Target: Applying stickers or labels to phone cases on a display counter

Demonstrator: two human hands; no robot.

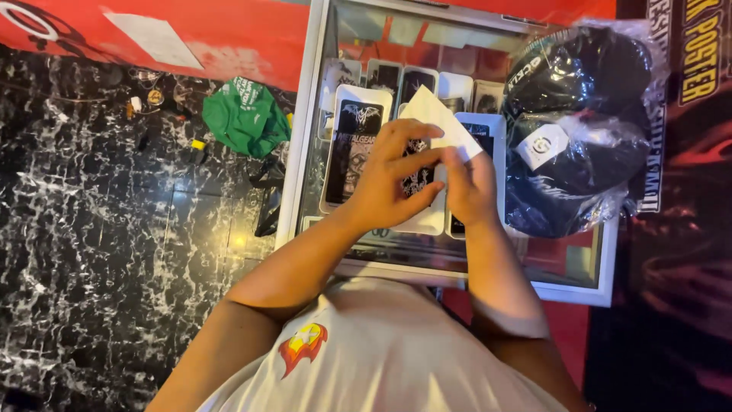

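White card (441, 122), black caps (579, 130) with white logos, green bag (245, 116), black white-veined marble floor (91, 229), red counter (229, 34)

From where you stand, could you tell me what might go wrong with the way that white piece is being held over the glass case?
Both hands, left hand and right hand, pinch the white sheet above the glass case, so it could crease or slip onto the glass. The bagged dark caps sit at the case's right end, close to the right hand; an elbow swing might nudge them off.

Warm indoor light, glare on the glass counter top (396, 252), fingers slightly motion-blurred.
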